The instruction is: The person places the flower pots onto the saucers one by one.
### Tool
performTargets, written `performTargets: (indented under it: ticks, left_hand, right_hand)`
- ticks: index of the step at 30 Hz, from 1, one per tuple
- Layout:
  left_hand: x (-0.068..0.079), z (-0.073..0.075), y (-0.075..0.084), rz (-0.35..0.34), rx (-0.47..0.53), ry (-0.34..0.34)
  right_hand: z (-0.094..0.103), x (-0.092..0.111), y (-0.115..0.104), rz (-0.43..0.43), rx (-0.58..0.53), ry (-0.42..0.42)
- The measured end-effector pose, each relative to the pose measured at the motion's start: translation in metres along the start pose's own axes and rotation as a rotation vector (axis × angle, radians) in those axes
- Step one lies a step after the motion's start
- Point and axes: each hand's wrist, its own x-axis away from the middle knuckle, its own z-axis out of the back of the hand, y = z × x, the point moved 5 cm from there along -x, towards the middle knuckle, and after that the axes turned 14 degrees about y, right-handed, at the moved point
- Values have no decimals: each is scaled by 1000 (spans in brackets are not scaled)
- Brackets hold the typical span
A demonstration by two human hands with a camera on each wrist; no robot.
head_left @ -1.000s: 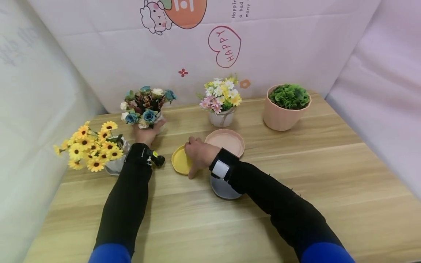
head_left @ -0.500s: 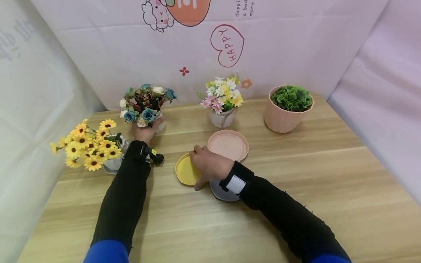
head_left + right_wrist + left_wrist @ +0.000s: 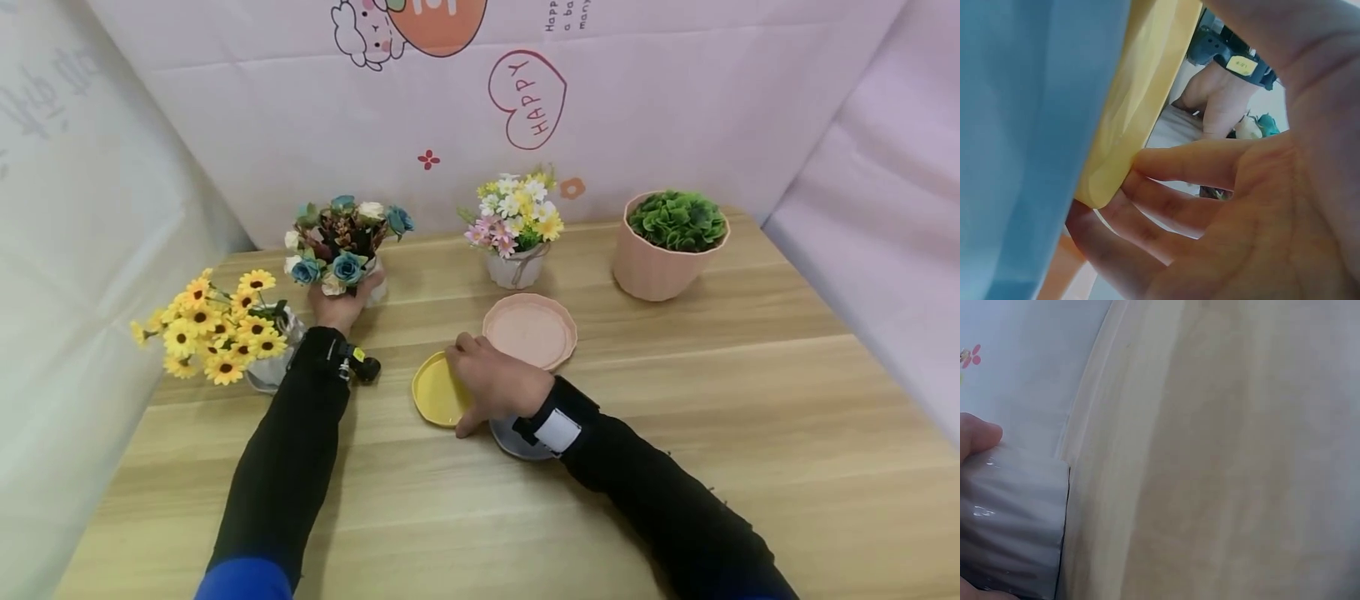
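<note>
My left hand (image 3: pixel 342 310) grips a small white pot (image 3: pixel 377 288) of blue and cream artificial roses (image 3: pixel 341 242) at the back left. In the left wrist view, fingers lie on two sides of the ridged pot (image 3: pixel 1016 519). My right hand (image 3: pixel 498 383) holds the right edge of a yellow saucer (image 3: pixel 437 392), thumb at the near side and fingers at the far side. Its fingertips touch the yellow rim (image 3: pixel 1110 144) in the right wrist view. Beside it are a pink saucer (image 3: pixel 531 329) and a blue-grey saucer (image 3: pixel 517 446), partly hidden under my wrist.
Yellow daisies (image 3: pixel 213 329) in a whitish pot (image 3: pixel 270 371) lean left beside my left forearm. A white pot (image 3: pixel 516 271) of mixed flowers stands at the back middle, with a pink pot (image 3: pixel 654 271) of green leaves to its right. White cloth (image 3: pixel 300 142) hangs behind.
My right hand and the yellow saucer have shifted slightly right and nearer to me. The left hand keeps its grip on the rose pot. The head view has swung a little.
</note>
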Motion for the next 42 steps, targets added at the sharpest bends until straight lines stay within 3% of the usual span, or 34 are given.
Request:
performTargets:
  ticks: [2,3,4,6,8,11,18,31,37,42]
  left_hand:
    - [1,5,-3,-13,-155,30]
    - [1,7,-3,-70,-315,45]
    - [2,9,-4,-94,-415,58]
    - [2,12,-7,-133,-528,78]
    - [6,12,-5,-197,-555,74]
    - [12,14,-3,-240,-576,45]
    - [26,17,-1,-306,-648,-56]
    - [57,17,4,-303,-652,-196]
    - [76,9,24,-276,-633,-279]
    - [87,5,38,-280,-675,-335]
  right_hand:
    - [0,0,0,-1,0,-4]
    - [1,-1,0,-3,1,-4]
    - [1,0,1,-5,2,-4]
    - [1,0,1,-7,0,-1]
    - [1,-1,0,-7,-5,-3]
    - [1,-2,-1,-2,-14,-3]
    - [-1,-2,0,3,-4,-10]
    - [-2,1,1,-11,-30,-14]
    - [-1,0,1,-17,-13,-9]
    - [1,-2,0,-18,-15,-3]
